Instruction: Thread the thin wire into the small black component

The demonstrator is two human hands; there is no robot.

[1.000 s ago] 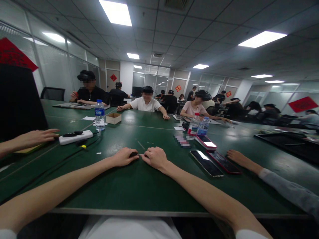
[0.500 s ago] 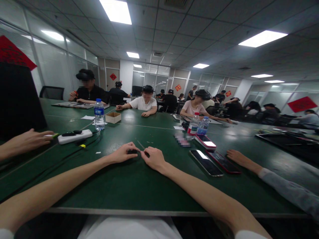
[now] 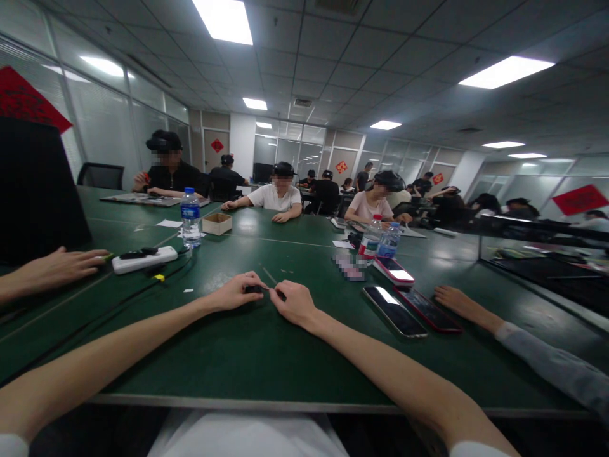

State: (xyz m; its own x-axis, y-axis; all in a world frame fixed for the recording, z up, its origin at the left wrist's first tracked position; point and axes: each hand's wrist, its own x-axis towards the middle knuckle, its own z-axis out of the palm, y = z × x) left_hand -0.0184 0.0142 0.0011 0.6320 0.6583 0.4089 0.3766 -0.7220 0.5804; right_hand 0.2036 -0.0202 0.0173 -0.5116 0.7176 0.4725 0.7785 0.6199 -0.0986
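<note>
My left hand [image 3: 236, 292] rests on the green table [image 3: 285, 355], its fingers closed around a small black object [image 3: 254, 289]. Close by on the right, my right hand [image 3: 294, 301] is curled, thumb and forefinger pinched near the tip of that object. A thin piece shows between the two hands, too small to identify. Something dark lies under the right fingers, mostly hidden. A thin, pale strip [image 3: 269, 275] lies on the table just beyond my fingertips.
Phones [image 3: 394, 311] and bottles [image 3: 369, 238] stand or lie to the right, near another person's hand [image 3: 459, 303]. On the left are a white power strip [image 3: 145, 260], a cable, a bottle [image 3: 191, 218], an open box [image 3: 217, 224] and another person's hand [image 3: 78, 263].
My hands hold nearly the same pose. The person's hand at the left has flattened over the small green thing. Across the table at the right, a person's arm has drawn back; a dark frame has risen.
</note>
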